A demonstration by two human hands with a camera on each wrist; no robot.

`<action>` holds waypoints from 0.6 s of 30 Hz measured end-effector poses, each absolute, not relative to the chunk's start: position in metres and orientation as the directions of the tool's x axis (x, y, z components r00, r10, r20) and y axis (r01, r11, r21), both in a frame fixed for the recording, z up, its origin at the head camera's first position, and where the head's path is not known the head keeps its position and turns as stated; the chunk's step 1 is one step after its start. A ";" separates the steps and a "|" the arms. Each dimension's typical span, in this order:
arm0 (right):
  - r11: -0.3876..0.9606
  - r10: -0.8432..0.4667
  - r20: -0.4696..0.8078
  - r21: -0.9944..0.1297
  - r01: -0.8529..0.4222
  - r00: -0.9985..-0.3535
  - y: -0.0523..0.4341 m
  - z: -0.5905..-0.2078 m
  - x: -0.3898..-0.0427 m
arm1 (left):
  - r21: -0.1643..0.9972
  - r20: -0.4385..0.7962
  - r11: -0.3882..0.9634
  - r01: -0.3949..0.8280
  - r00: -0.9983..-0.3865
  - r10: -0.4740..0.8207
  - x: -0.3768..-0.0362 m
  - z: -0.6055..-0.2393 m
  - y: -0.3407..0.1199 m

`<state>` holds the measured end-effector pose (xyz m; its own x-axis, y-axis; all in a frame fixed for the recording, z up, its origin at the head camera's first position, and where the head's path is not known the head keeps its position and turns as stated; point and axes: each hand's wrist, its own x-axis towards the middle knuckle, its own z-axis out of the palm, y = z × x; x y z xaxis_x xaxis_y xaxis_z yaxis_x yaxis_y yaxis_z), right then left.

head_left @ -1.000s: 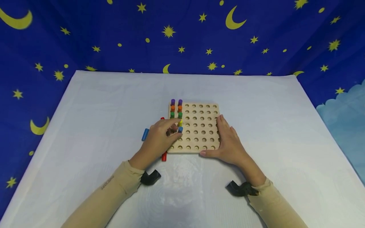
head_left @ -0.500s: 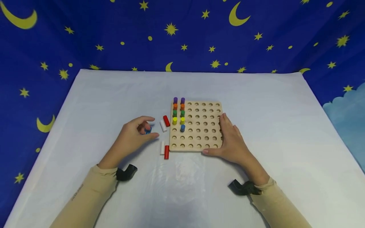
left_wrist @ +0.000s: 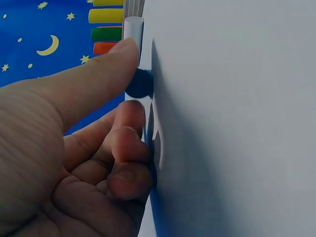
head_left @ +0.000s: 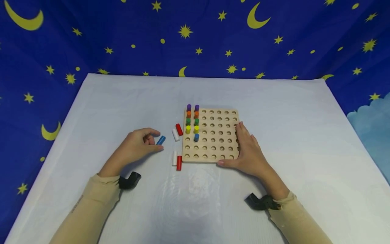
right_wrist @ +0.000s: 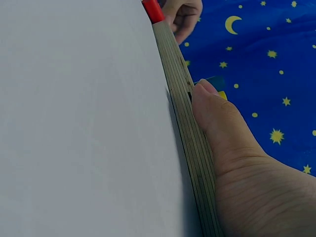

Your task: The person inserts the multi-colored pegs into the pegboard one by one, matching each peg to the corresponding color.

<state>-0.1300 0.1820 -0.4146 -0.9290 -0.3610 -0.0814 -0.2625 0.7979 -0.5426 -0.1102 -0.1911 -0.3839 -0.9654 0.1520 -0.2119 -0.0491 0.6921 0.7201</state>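
My left hand (head_left: pixel 134 145) is left of a wooden pegboard (head_left: pixel 208 129), its thumb and index finger spread on either side of a blue peg (head_left: pixel 160 140). In the left wrist view the round end of the blue peg (left_wrist: pixel 139 84) shows just below the thumb; a firm hold is not visible. My right hand (head_left: pixel 248 152) rests against the board's near right corner, fingers straight along the right side, thumb at the front edge. Purple pegs (head_left: pixel 197 107), orange, green and yellow pegs (head_left: pixel 196 129) stand in the two left columns, with one blue peg (head_left: pixel 196 137) in the second column.
Between hand and board lie a red peg (head_left: pixel 179 129) beside a white peg (head_left: pixel 175 135). Nearer the front are another white peg (head_left: pixel 174 158) and red peg (head_left: pixel 179 163). A white cloth (head_left: pixel 259 101) covers the table; a blue starry curtain (head_left: pixel 207 37) hangs behind.
My left hand has moved left, away from the board, uncovering the standing yellow pegs and the loose red and white pegs. It is now at the loose blue peg, which has turned. My right hand stays put.
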 end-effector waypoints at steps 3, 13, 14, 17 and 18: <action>0.797 -0.363 -0.083 -0.543 -0.264 -0.928 0.182 -0.415 -0.130 | 0.713 -0.196 0.701 -0.036 -0.969 0.149 -0.110 -0.386 -0.191; 0.795 -0.366 -0.082 -0.546 -0.265 -0.927 0.182 -0.414 -0.130 | 0.702 -0.102 0.711 0.053 -0.979 0.175 -0.110 -0.393 -0.189; 0.795 -0.366 -0.082 -0.546 -0.265 -0.927 0.183 -0.414 -0.130 | 0.700 -0.091 0.712 0.062 -0.980 0.175 -0.111 -0.394 -0.189; 0.795 -0.366 -0.083 -0.546 -0.264 -0.927 0.183 -0.414 -0.130 | 0.706 -0.056 0.703 0.087 -0.982 0.178 -0.112 -0.395 -0.185; 0.795 -0.365 -0.084 -0.547 -0.263 -0.927 0.183 -0.414 -0.130 | 0.709 -0.046 0.699 0.094 -0.983 0.179 -0.112 -0.396 -0.183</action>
<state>-0.1299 0.1826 -0.4143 -0.9272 -0.3651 -0.0841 -0.2634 0.7948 -0.5467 -0.1119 -0.1830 -0.3957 -0.9828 0.1790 -0.0461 0.0941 0.6992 0.7087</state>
